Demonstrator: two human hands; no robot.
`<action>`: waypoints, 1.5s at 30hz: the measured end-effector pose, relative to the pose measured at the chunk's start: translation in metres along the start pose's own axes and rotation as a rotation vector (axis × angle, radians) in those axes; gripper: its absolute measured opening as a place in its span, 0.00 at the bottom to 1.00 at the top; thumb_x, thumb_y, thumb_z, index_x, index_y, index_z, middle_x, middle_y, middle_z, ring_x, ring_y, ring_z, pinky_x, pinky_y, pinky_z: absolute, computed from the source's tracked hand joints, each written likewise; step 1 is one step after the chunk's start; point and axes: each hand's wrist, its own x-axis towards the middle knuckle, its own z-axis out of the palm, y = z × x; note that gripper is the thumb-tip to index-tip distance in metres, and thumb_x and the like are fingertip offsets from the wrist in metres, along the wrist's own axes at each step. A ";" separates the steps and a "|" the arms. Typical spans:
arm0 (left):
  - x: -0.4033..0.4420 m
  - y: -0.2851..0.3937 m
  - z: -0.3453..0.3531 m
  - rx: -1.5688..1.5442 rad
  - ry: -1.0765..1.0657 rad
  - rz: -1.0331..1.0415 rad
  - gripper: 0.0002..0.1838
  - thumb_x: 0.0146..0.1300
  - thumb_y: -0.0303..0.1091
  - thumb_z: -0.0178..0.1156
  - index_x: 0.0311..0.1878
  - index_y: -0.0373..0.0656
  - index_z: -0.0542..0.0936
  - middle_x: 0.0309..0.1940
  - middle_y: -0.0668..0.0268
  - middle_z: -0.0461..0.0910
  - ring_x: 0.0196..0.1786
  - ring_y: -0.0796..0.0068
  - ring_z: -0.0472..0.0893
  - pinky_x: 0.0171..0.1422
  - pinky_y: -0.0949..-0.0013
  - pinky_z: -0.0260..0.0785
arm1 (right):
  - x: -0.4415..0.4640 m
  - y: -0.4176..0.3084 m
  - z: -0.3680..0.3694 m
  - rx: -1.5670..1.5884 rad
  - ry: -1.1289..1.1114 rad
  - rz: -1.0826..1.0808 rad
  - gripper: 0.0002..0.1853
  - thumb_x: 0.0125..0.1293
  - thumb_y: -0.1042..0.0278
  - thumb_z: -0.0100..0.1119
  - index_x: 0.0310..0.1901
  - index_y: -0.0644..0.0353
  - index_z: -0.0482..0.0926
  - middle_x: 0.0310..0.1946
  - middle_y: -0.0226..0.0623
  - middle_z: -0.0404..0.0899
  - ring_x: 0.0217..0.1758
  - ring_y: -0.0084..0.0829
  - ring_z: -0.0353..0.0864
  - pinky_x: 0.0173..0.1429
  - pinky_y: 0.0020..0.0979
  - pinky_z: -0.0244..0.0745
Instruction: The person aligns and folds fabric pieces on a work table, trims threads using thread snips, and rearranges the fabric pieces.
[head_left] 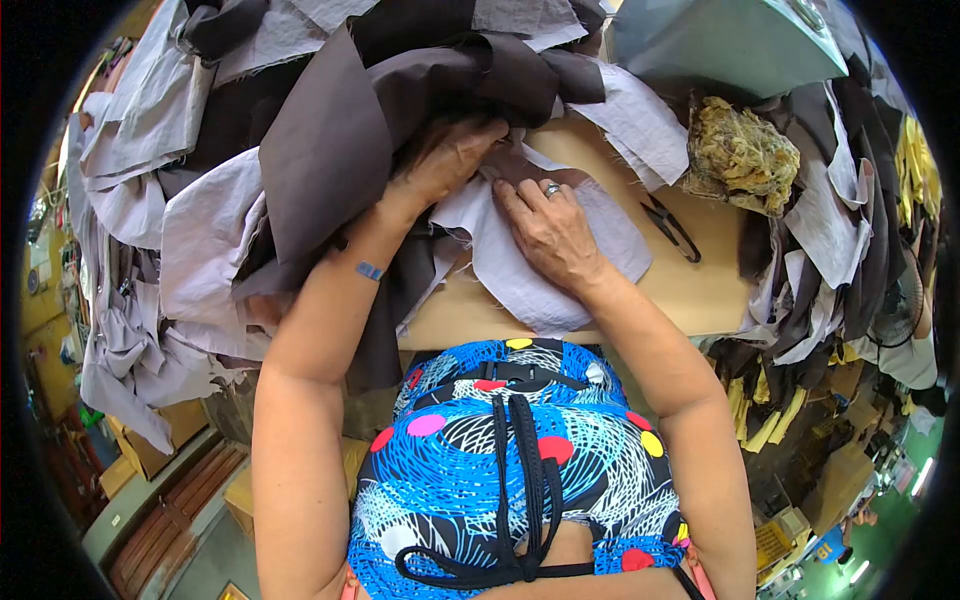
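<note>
My left hand [450, 160] reaches in under a raised fold of dark brown cloth [330, 150], which hides part of its fingers. The fingers are bent around the edge of a pale lavender fabric piece [560, 300]. This piece has frayed edges and lies on the tan tabletop [700, 290]. My right hand [555, 230], with a ring on one finger, rests palm down on the same piece. Its fingers are curled, and the fingertips press the cloth close to my left hand. Black thread snips [672, 228] lie to the right of my right hand.
Heaps of dark and lavender cloth [210, 210] cover the left and back. A grey-green sewing machine body [725, 45] stands at back right. Below it sits a yellowish, fibrous bundle [742, 158]. More cloth pieces [835, 220] hang over the right edge, near a small black fan [898, 300].
</note>
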 end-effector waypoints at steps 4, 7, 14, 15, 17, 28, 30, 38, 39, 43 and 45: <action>-0.002 0.001 -0.006 -0.021 -0.056 -0.085 0.12 0.56 0.30 0.59 0.43 0.40 0.75 0.40 0.51 0.78 0.44 0.49 0.77 0.48 0.56 0.69 | 0.004 0.000 0.000 0.046 0.028 0.018 0.15 0.57 0.69 0.50 0.46 0.61 0.76 0.32 0.35 0.70 0.36 0.33 0.74 0.39 0.33 0.68; -0.015 0.007 -0.016 -0.014 -0.014 -0.171 0.19 0.55 0.32 0.61 0.50 0.39 0.73 0.45 0.48 0.77 0.48 0.49 0.76 0.53 0.57 0.68 | 0.004 0.002 0.000 0.092 0.040 0.029 0.16 0.56 0.71 0.55 0.48 0.60 0.76 0.32 0.35 0.70 0.35 0.35 0.73 0.38 0.34 0.69; -0.002 0.014 -0.037 -0.108 -0.422 -0.323 0.24 0.53 0.29 0.61 0.56 0.39 0.71 0.50 0.47 0.75 0.54 0.49 0.74 0.59 0.58 0.65 | 0.003 0.002 0.001 0.091 0.072 0.025 0.16 0.55 0.72 0.57 0.48 0.60 0.77 0.31 0.35 0.70 0.34 0.35 0.72 0.39 0.34 0.70; 0.001 0.009 -0.035 -0.054 -0.447 -0.296 0.24 0.53 0.27 0.59 0.57 0.40 0.71 0.50 0.47 0.75 0.54 0.49 0.74 0.59 0.57 0.65 | 0.003 0.002 0.001 0.075 0.064 0.010 0.16 0.56 0.71 0.55 0.48 0.61 0.77 0.31 0.35 0.70 0.34 0.35 0.73 0.38 0.34 0.69; 0.006 0.001 -0.031 0.056 -0.499 -0.240 0.25 0.53 0.22 0.55 0.58 0.41 0.71 0.50 0.47 0.75 0.54 0.48 0.74 0.58 0.56 0.65 | 0.003 0.002 0.000 0.041 0.049 -0.017 0.16 0.57 0.69 0.50 0.47 0.62 0.77 0.32 0.35 0.71 0.35 0.34 0.74 0.37 0.34 0.68; 0.009 -0.003 -0.031 0.101 -0.456 -0.158 0.27 0.52 0.18 0.50 0.58 0.42 0.73 0.52 0.49 0.75 0.56 0.53 0.74 0.62 0.59 0.64 | 0.008 -0.001 -0.003 -0.072 -0.063 -0.011 0.20 0.55 0.69 0.49 0.51 0.60 0.73 0.34 0.35 0.70 0.34 0.32 0.74 0.35 0.32 0.68; 0.009 -0.005 -0.032 0.083 -0.451 -0.158 0.27 0.51 0.18 0.50 0.58 0.42 0.73 0.52 0.49 0.75 0.56 0.52 0.74 0.61 0.59 0.65 | 0.010 -0.001 -0.003 -0.066 -0.077 -0.008 0.20 0.54 0.69 0.50 0.51 0.60 0.73 0.35 0.35 0.70 0.36 0.32 0.74 0.35 0.32 0.69; 0.012 -0.008 -0.036 0.043 -0.451 -0.167 0.27 0.50 0.17 0.49 0.57 0.42 0.72 0.51 0.47 0.75 0.55 0.49 0.74 0.60 0.58 0.66 | 0.015 0.002 -0.001 -0.094 -0.095 -0.079 0.20 0.53 0.68 0.50 0.50 0.59 0.74 0.36 0.36 0.69 0.41 0.34 0.74 0.37 0.33 0.71; 0.012 -0.011 -0.034 0.036 -0.443 -0.155 0.28 0.49 0.17 0.49 0.57 0.42 0.72 0.51 0.47 0.75 0.55 0.49 0.74 0.61 0.58 0.65 | 0.015 0.002 -0.001 -0.107 -0.094 -0.080 0.19 0.53 0.68 0.51 0.49 0.59 0.74 0.36 0.35 0.69 0.41 0.34 0.74 0.37 0.33 0.71; 0.010 -0.015 -0.027 0.048 -0.411 -0.124 0.29 0.48 0.15 0.48 0.57 0.41 0.72 0.52 0.47 0.75 0.56 0.49 0.74 0.62 0.58 0.65 | 0.024 -0.006 -0.004 -0.127 -0.164 -0.020 0.22 0.55 0.67 0.51 0.54 0.57 0.73 0.37 0.36 0.70 0.40 0.36 0.74 0.39 0.35 0.70; 0.009 -0.011 -0.029 0.071 -0.409 -0.146 0.28 0.49 0.18 0.49 0.57 0.41 0.72 0.53 0.49 0.74 0.57 0.51 0.73 0.63 0.59 0.64 | 0.025 -0.007 -0.004 -0.104 -0.176 0.012 0.23 0.56 0.67 0.50 0.56 0.57 0.73 0.38 0.37 0.70 0.40 0.37 0.74 0.40 0.36 0.70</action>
